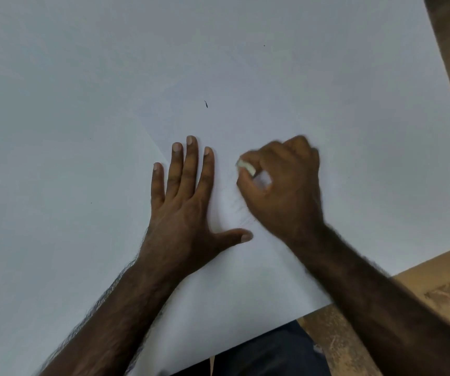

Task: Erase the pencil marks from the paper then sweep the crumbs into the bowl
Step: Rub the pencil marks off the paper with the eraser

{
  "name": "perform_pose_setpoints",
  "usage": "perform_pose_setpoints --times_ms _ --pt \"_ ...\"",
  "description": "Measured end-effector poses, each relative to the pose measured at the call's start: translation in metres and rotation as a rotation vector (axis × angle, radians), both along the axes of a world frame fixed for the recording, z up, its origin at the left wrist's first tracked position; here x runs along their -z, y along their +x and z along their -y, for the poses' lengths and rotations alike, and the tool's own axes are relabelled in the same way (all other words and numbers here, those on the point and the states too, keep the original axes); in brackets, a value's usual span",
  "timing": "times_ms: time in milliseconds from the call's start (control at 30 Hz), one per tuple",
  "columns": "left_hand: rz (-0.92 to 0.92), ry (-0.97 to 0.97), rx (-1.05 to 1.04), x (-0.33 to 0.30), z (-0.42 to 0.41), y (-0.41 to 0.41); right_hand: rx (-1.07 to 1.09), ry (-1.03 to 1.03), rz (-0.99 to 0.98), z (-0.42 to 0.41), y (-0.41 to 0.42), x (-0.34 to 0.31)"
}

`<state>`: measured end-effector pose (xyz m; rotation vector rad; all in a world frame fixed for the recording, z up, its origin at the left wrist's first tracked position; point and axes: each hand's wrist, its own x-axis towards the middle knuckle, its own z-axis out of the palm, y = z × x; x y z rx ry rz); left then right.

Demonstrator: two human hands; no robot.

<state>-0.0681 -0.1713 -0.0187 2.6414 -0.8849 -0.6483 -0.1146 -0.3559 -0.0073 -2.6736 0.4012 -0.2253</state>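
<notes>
Head view: erasing step.
Left hand [183,196]: flat, fingers spread, pressing paper [272,77].
Right hand [280,183]: pinching eraser [246,166].
Next: probably rub faint marks [241,210], then sweep crumbs.

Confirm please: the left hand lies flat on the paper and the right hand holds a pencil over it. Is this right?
Not quite. The head view shows the right hand pinching a small white eraser, not a pencil. The left hand does lie flat on the paper.

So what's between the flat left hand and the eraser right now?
In the head view, only bare white paper separates the left hand from the eraser, which the right hand pinches. Faint pencil marks lie lower down.
</notes>
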Motion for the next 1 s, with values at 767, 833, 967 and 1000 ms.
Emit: perform_pose_setpoints --times_ms 767,833,967,1000 --pt "0.009 -0.043 -0.044 0.002 0.000 0.000 -0.079 0.002 -0.007 0.005 0.015 0.005" --pt "0.009 -0.037 -0.052 0.003 -0.001 0.000 -0.036 0.010 -0.015 0.008 0.023 0.006" --pt "0.032 -0.046 -0.064 0.004 -0.001 -0.003 -0.164 0.093 -0.038 -0.018 -0.009 0.004" --pt "0.055 -0.066 -0.070 0.005 -0.001 -0.004 -0.218 0.116 -0.047 -0.026 -0.019 0.003"
